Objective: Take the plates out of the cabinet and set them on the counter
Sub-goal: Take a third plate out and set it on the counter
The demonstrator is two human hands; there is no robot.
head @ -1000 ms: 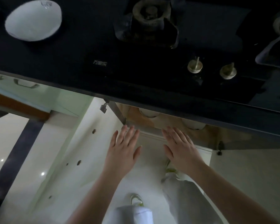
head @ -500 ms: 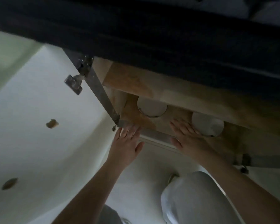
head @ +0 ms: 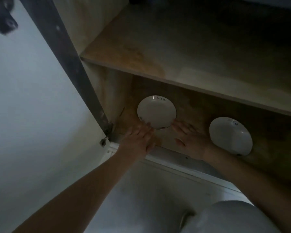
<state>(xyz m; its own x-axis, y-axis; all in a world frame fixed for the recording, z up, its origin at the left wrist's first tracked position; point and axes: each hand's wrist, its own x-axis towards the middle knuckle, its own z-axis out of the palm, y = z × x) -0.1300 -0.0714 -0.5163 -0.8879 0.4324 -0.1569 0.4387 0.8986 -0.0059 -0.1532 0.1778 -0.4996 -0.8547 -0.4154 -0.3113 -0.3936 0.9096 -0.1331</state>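
Plates sit on the cabinet's (head: 200, 52) bottom shelf: one (head: 157, 112) at frame centre, another (head: 230, 135) right. We reach our left hand (head: 138, 137) and right hand (head: 191, 137), fingers straight, to the centre plate's near rim, gripping nothing.

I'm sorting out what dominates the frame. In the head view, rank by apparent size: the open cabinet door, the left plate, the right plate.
1. Cabinet door, by far the largest.
2-3. Left plate and right plate look alike; the right is nearer, so unranked.
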